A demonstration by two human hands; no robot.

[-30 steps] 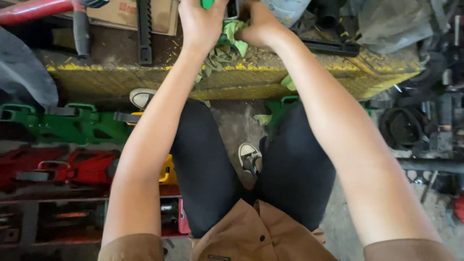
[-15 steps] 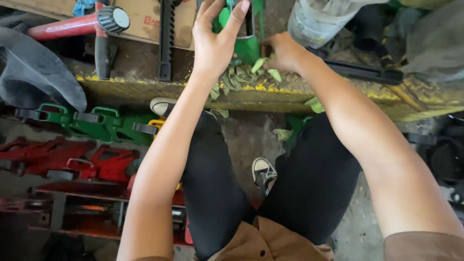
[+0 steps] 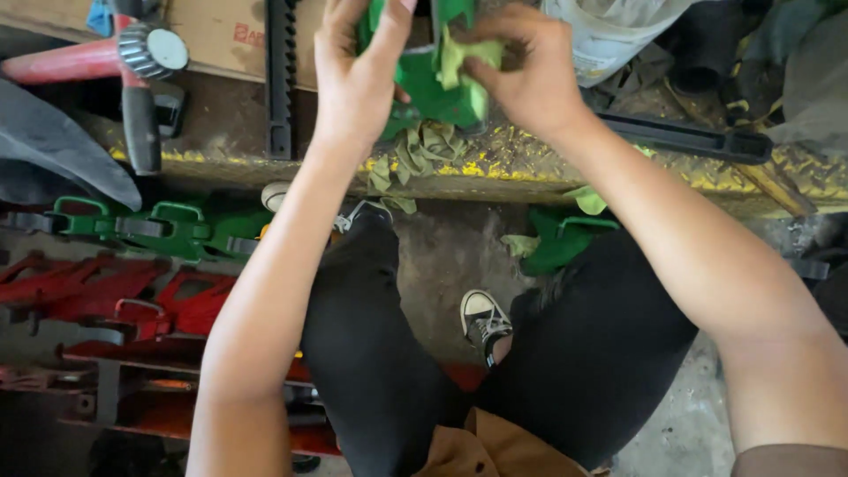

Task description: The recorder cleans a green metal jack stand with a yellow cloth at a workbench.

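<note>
Here, at the upper left of the frame, a red tool with a ribbed grey knob (image 3: 152,49) lies across the tabletop (image 3: 530,163), a worn metal ledge whose front edge is flecked with yellow paint, and just right of it a black toothed bar (image 3: 281,75) runs straight up out of the picture. Below the ledge on the left, green clamp frames (image 3: 168,228) and red clamp frames (image 3: 115,296) lie stacked on the floor, laid flat and side by side, probably to keep like parts together. Toward the upper middle, the left hand (image 3: 358,75) is closed around the left side of a green painted metal part (image 3: 428,93), thumb and fingers clamped on it as if to steady it upright against the ledge. A pale green rag (image 3: 468,57) is pressed against the top of that part by the right hand (image 3: 530,75), whose fingers are bunched together on the cloth, pinching it to the metal. A loose twist of olive cloth strips (image 3: 415,155) lies on the ledge directly beneath the part and spills over the edge. In the lower middle the person's legs in black trousers straddle a patch of concrete floor (image 3: 442,256), one sneaker (image 3: 483,318) showing between them. Right of the knees, another green frame piece (image 3: 556,243) rests on the floor, and at the upper right a white plastic bag (image 3: 609,35) sits on the ledge beside a long black bar (image 3: 689,137).
</note>
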